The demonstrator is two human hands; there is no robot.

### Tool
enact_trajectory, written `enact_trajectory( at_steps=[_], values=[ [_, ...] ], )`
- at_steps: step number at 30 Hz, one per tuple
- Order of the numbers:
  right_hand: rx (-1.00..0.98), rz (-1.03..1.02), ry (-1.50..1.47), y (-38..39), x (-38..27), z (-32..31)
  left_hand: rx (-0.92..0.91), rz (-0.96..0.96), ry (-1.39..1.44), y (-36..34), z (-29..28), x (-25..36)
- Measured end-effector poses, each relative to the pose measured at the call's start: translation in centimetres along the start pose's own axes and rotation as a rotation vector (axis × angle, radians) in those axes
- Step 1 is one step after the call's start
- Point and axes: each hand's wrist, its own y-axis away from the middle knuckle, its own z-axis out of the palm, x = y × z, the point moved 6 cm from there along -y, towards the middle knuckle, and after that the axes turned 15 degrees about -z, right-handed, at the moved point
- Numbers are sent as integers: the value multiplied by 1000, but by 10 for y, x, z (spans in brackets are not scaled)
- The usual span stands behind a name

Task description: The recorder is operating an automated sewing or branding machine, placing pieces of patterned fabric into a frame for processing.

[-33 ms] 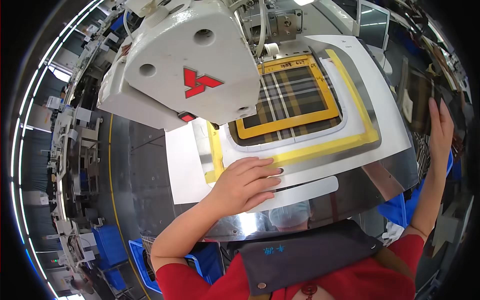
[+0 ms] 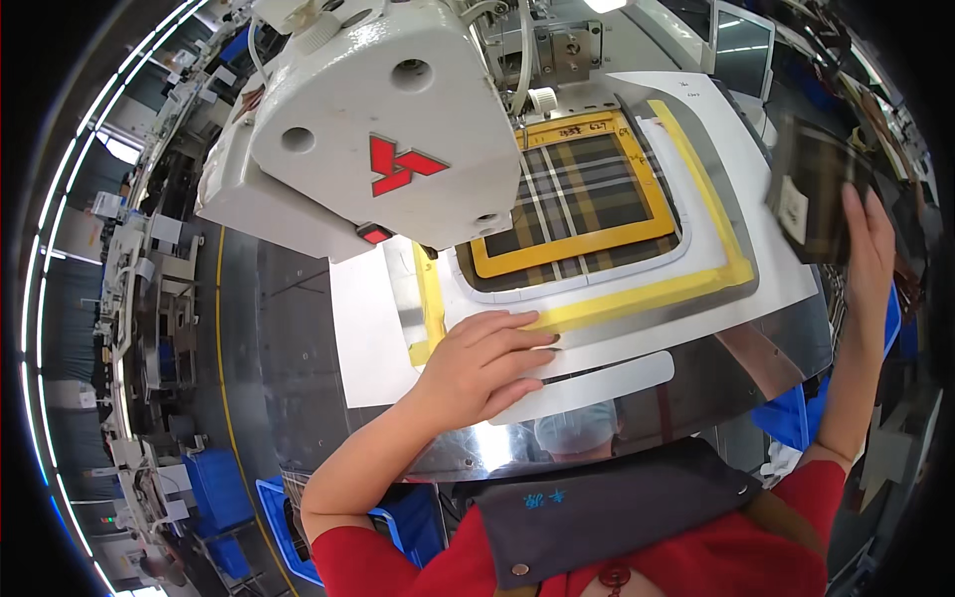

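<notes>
My left hand (image 2: 479,368) lies with fingers stretched out at the near edge of the yellow-taped metal and white template (image 2: 637,301). Inside the template, a yellow rectangular frame (image 2: 574,251) rests on a dark plaid fabric piece (image 2: 597,184). At the right, my right hand (image 2: 867,244) holds up a second plaid fabric piece (image 2: 828,184) by its right side. That piece is dark with brown stripes and carries a small white patch; it is slightly blurred. Part of the right hand's grip is hidden.
A large white sewing machine head (image 2: 338,149) overhangs the template's left and far side. A clear-looking strip (image 2: 617,380) lies on the shiny metal table (image 2: 298,338). Blue bins (image 2: 413,522) stand below, and a screen (image 2: 743,48) is at the far right.
My right hand has moved slightly left, bringing the loose plaid piece further into view beside the template. The left hand has shifted only very slightly.
</notes>
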Motion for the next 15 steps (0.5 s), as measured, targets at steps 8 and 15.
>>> enact_trajectory(
  at_steps=[8, 15],
  values=[
    [-320, 499, -711, -25, 16, 164, 269, -431, -68, -5, -52, -65],
    [-315, 500, -1317, -32, -29, 187, 247, -851, 0, 2, -68, -144]
  ],
)
